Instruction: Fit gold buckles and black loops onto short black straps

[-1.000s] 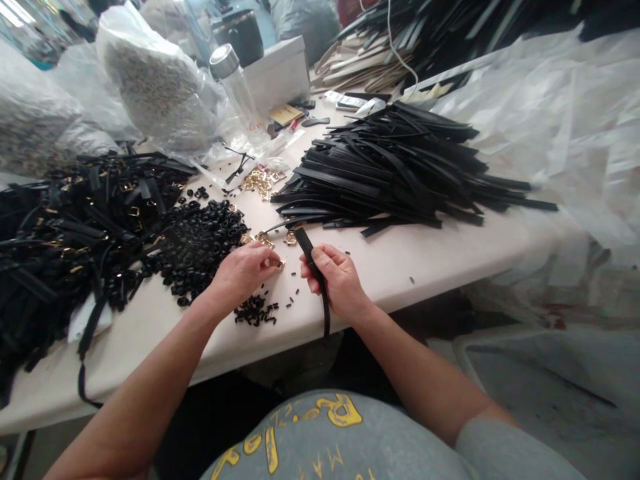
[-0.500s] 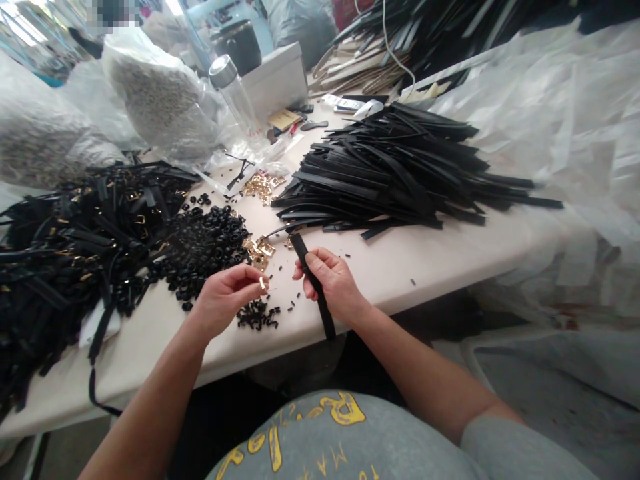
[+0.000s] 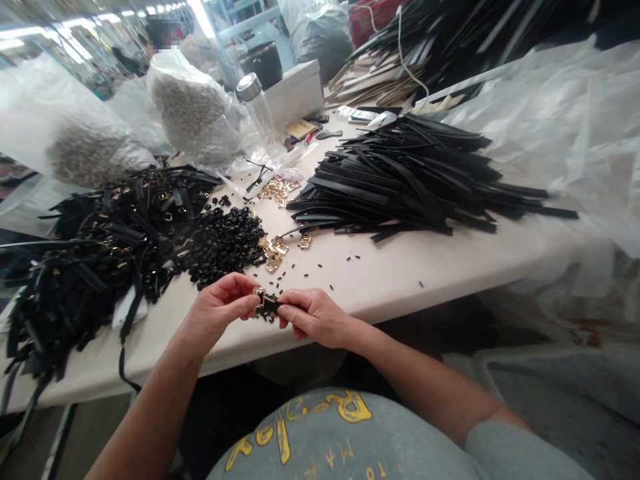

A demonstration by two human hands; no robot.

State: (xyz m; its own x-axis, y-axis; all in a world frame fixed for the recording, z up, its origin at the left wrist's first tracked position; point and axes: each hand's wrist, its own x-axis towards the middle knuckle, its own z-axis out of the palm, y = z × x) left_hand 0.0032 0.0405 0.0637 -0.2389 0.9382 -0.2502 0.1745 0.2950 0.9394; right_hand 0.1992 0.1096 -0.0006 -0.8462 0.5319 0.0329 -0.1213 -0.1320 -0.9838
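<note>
My left hand (image 3: pixel 223 308) pinches a small gold buckle (image 3: pixel 259 293) just above the table's near edge. My right hand (image 3: pixel 315 317) is closed on the end of a black strap (image 3: pixel 271 305); the strap's tip meets the buckle between my two hands, and the rest of the strap is hidden under my right hand. Loose gold buckles (image 3: pixel 274 250) lie just beyond my hands, beside a heap of black rings (image 3: pixel 225 243). A big pile of loose black straps (image 3: pixel 410 177) lies to the right at the back.
On the left of the white table (image 3: pixel 400 267) lies a heap of straps with buckles fitted (image 3: pixel 95 247). Behind stand clear bags of small parts (image 3: pixel 187 110), a bottle (image 3: pixel 257 107), a white box (image 3: pixel 295 87). Plastic sheeting (image 3: pixel 565 133) covers the right. A person is at the far back.
My left hand lifted a gold buckle off the table. My right hand turned the strap and brought its end to the buckle; both hands drew closer to the table's near edge.
</note>
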